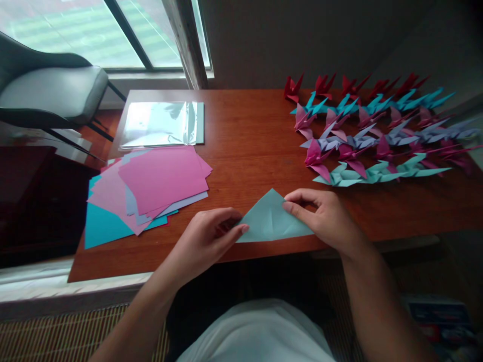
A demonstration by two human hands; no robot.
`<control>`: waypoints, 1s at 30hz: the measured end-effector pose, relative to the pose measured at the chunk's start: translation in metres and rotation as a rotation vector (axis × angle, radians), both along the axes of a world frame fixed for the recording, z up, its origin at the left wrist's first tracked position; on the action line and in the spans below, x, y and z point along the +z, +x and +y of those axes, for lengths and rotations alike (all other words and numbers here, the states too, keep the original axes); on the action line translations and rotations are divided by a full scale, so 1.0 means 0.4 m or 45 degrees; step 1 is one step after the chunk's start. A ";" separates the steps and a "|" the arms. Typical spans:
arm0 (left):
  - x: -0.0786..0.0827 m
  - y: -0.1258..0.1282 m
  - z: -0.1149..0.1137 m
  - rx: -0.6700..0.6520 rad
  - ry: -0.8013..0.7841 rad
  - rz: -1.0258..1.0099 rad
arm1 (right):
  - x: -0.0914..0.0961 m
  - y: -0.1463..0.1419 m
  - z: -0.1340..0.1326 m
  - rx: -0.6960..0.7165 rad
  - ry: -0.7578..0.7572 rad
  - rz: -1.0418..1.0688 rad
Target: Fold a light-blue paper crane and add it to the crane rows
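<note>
1. Left hand (206, 234) closed in a pinch on the left corner of the teal paper triangle (269, 223), thumb and fingertips together on the edge.
2. Right hand (324, 216) clamped on the same triangle near its apex, forefinger laid along the right slope.
3. Teal paper triangle flat at the front edge of the surface (249, 130), between the two hands, long side toward the body.
4. Probably feather-light, thin and floppy; easily creased or torn; likely to slide on polished wood. Best taken at corners and along folded edges, fingertips only.
5. Nearby: loose pink, lilac and blue sheets (151, 191) at left, clear plastic sleeve (160, 123) behind them, rows of folded cranes (377, 130) at right.
6. Hard to tell: number of layers in the triangle. Lower right corner hidden under the right hand; farthest cranes blurred and cut off at the frame edge.
</note>
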State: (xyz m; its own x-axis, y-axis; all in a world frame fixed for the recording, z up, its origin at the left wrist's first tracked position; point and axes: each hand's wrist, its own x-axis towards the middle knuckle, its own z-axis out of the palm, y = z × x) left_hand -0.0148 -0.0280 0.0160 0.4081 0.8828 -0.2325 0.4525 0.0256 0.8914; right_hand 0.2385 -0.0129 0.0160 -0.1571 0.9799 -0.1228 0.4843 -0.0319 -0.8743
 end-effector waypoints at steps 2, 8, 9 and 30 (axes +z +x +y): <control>0.001 0.009 0.009 0.011 -0.053 -0.076 | 0.004 -0.007 0.002 0.023 -0.023 0.016; -0.005 0.022 0.027 0.110 -0.179 -0.153 | 0.012 -0.011 0.005 0.014 -0.030 0.031; -0.006 0.022 0.027 0.124 -0.186 -0.151 | 0.011 -0.010 0.005 0.011 -0.034 0.035; -0.017 0.017 0.022 0.092 -0.105 -0.074 | 0.002 -0.005 0.010 0.000 -0.135 0.066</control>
